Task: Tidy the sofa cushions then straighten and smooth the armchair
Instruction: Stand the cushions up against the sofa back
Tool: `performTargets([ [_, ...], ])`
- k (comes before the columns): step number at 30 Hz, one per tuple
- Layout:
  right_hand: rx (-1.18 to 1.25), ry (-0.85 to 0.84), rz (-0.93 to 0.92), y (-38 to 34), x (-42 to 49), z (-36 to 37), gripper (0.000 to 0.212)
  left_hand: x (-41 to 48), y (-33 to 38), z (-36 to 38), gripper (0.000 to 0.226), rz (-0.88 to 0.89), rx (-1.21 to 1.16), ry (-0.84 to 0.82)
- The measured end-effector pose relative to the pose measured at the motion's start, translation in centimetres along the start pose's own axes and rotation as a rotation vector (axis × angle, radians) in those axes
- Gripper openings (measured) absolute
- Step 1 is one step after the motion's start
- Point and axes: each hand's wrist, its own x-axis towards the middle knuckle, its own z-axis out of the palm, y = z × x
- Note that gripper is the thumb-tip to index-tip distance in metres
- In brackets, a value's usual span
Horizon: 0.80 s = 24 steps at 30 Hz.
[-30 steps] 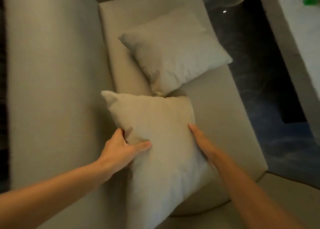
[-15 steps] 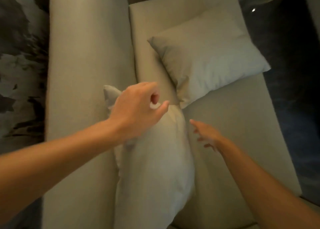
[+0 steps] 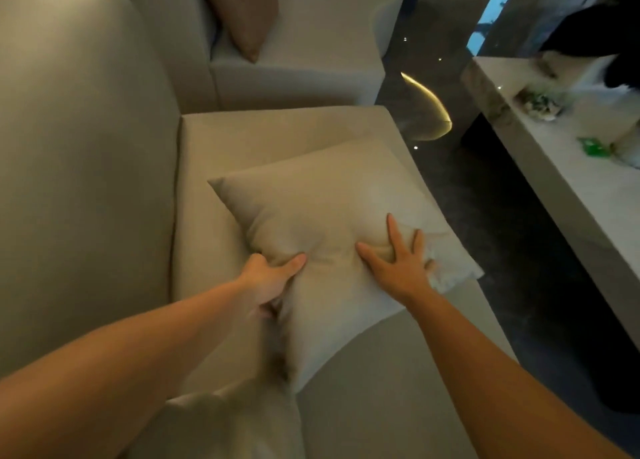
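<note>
A beige square cushion lies flat and askew on the sofa seat. My left hand grips its near left edge, thumb on top and fingers tucked under. My right hand presses on the cushion's near right part with fingers spread, curling over its edge. A second beige cushion stands against the sofa backrest at the bottom, partly hidden by my left arm.
A beige armchair with a brownish cushion stands beyond the sofa's end. A pale marble-like table with small items, one green, runs along the right. Dark glossy floor lies between sofa and table.
Both hands have left the first cushion, now standing by the backrest, and moved forward onto the farther cushion. The view has swung up and along the sofa, revealing the armchair.
</note>
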Motion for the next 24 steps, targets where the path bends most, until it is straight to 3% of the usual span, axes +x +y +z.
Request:
performTargets([
  [5,0.066,-0.038,0.037,-0.6,-0.8,-1.8,0.087,0.8,0.4,0.2,0.072,0.195,-0.030,0.128],
  [10,0.290,-0.093,0.118,-5.3,-2.0,-1.9,0.098,-1.4,5.7,-4.3,0.022,0.383,0.094,0.370],
  [14,0.565,-0.263,0.173,-11.9,-3.7,0.3,0.104,-4.8,10.8,-11.2,0.023,0.522,0.200,0.538],
  [18,0.712,-0.477,0.250,-20.2,-7.7,5.4,0.068,-9.1,12.3,-19.5,0.017,0.533,0.262,0.694],
  [21,0.722,-0.467,0.314,-23.7,-11.0,8.2,0.074,-11.7,11.6,-23.2,0.022,0.583,0.384,0.637],
  [24,0.721,-0.390,0.296,-23.7,-13.2,7.8,0.069,-13.7,9.5,-23.0,0.049,0.606,0.532,0.378],
])
